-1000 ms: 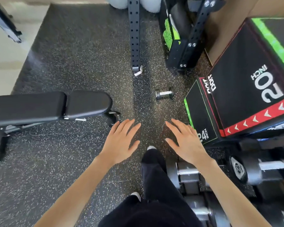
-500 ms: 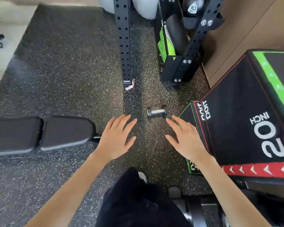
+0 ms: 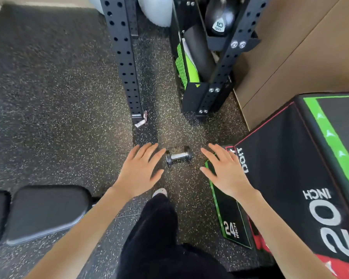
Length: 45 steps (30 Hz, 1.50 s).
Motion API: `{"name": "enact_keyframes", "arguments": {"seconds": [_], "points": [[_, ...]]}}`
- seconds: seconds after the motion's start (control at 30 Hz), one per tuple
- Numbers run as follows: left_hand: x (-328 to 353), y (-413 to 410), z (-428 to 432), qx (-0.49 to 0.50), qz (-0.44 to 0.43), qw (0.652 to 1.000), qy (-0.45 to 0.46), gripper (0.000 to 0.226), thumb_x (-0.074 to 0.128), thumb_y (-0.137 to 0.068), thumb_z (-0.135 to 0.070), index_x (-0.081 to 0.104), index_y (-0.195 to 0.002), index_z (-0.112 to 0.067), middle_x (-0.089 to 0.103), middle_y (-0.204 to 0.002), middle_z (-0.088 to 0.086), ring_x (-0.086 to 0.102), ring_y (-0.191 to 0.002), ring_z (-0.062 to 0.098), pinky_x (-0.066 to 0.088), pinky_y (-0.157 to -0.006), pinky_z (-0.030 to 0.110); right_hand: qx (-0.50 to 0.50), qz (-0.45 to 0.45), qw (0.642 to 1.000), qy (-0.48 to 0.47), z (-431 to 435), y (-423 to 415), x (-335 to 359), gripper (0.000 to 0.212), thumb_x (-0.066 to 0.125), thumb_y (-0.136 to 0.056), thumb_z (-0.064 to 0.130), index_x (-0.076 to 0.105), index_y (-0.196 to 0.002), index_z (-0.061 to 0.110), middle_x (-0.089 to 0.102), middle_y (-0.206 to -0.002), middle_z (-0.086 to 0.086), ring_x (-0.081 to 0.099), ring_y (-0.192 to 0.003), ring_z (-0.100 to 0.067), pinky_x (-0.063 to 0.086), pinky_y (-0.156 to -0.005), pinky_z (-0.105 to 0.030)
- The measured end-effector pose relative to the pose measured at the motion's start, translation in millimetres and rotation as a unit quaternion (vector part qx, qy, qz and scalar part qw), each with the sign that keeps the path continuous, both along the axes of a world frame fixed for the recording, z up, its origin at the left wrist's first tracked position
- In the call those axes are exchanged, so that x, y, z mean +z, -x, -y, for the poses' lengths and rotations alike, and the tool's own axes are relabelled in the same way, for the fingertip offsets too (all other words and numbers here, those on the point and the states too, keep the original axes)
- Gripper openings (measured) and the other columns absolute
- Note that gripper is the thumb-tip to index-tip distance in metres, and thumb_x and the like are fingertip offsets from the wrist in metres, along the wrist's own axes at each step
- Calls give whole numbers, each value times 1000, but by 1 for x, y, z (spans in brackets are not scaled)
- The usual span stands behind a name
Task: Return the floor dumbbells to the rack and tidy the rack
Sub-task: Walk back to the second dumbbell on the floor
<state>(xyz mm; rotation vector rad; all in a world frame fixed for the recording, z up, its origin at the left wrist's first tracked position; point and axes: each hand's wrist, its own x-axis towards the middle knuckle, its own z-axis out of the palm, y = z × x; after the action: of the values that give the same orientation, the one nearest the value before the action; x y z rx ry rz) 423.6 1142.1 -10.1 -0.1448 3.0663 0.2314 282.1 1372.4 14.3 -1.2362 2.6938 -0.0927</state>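
Between the two hands, on speckled rubber floor (image 3: 48, 97), a small dumbbell (image 3: 178, 156) with a shiny metal handle and dark round ends is seen. Left hand (image 3: 138, 174) and right hand (image 3: 227, 173) are held flat, fingers spread, nothing gripped.

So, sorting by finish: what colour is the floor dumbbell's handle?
Silver chrome handle, head view.

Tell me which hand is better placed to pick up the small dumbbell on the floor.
Left, by a little. The left hand is open, its fingertips nearly at one end of the dumbbell. The right hand, open too, hangs slightly farther off, over the plyo box corner.
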Motion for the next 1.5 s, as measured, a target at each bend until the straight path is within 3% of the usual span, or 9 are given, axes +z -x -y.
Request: {"name": "enact_keyframes", "arguments": {"seconds": [0.43,0.63,0.77,0.83,0.97,1.1,1.27,1.5], "points": [[-28,107,63,79,17,996,-31,60,32,-89,-48,46,-137,-14,51,-136,13,47,-125,32,36,-104,49,71,11,997,-35,86,143,-18,58,32,-88,48,48,-133,14,51,-134,-12,48,-125,-29,43,-96,-54],[-48,135,53,151,32,987,-42,60,33,-88,-48,48,-136,-14,52,-135,13,49,-123,32,36,-103,49,152,46,986,-47,102,197,-56,54,44,-90,45,44,-136,16,48,-138,-11,45,-128,-27,39,-100,-51],[-75,150,38,199,36,978,-53,60,33,-89,-49,48,-137,-15,50,-137,11,47,-126,31,37,-104,49,208,58,974,-63,113,237,-92,56,32,-89,48,47,-133,16,52,-134,-10,50,-123,-26,45,-96,-49],[-97,161,36,210,41,975,-53,60,33,-89,-49,48,-137,-16,50,-137,10,47,-125,30,38,-104,49,219,61,972,-61,117,259,-118,53,38,-90,45,46,-133,15,51,-135,-10,49,-124,-27,44,-97,-49],[-166,182,39,206,75,973,-70,60,33,-89,-49,47,-137,-17,50,-138,11,47,-126,30,38,-104,51,221,80,971,-54,123,288,-189,54,52,-92,38,39,-139,15,43,-142,-9,41,-130,-26,35,-105,-48],[-264,207,55,178,90,978,-58,60,33,-89,-50,47,-137,-17,51,-137,10,48,-125,30,38,-104,51,219,106,968,-66,130,298,-284,55,47,-94,40,33,-142,18,36,-147,-5,33,-135,-22,26,-109,-45],[-404,240,77,152,96,983,-33,61,33,-88,-51,46,-137,-19,51,-137,9,49,-125,28,36,-105,50,209,125,967,-73,135,314,-432,54,46,-94,41,33,-142,20,37,-146,-5,35,-133,-22,28,-109,-43],[-597,269,93,106,98,990,-13,61,33,-88,-53,47,-136,-18,54,-134,9,54,-121,27,39,-100,51,199,158,962,-100,140,327,-630,56,39,-96,38,17,-146,27,23,-152,3,20,-139,-15,9,-115,-37]]}}
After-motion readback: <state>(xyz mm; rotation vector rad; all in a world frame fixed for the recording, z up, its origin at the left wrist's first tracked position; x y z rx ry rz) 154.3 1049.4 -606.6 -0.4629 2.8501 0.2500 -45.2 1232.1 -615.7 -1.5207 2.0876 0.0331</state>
